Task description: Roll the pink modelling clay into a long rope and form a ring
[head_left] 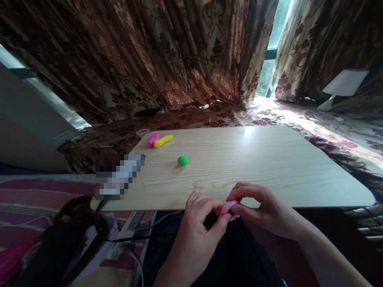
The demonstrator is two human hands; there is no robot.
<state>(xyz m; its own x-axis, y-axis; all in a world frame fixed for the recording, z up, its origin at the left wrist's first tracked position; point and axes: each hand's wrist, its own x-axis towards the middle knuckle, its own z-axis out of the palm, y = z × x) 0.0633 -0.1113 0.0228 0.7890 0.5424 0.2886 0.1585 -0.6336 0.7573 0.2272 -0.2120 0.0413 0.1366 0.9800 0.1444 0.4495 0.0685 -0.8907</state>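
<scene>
Between my two hands is a small, soft-looking light pink piece (229,206), perhaps modelling clay, held just off the near edge of the table. My left hand (202,223) pinches its left side between thumb and index finger, with the other fingers partly raised. On the other side, my right hand (260,205) grips it with thumb and fingertips. A green ball (182,160) rests on the table beyond my left hand. Farther back at the left, a yellow roll (163,140) lies against a bright pink lump (153,140).
The pale wooden table (269,159) has rounded corners. A pixelated device (122,175) stands at its left end with a cable. A white power strip (133,223) lies below left. Behind are patterned curtains (179,52) and, at right, a white lamp (344,83).
</scene>
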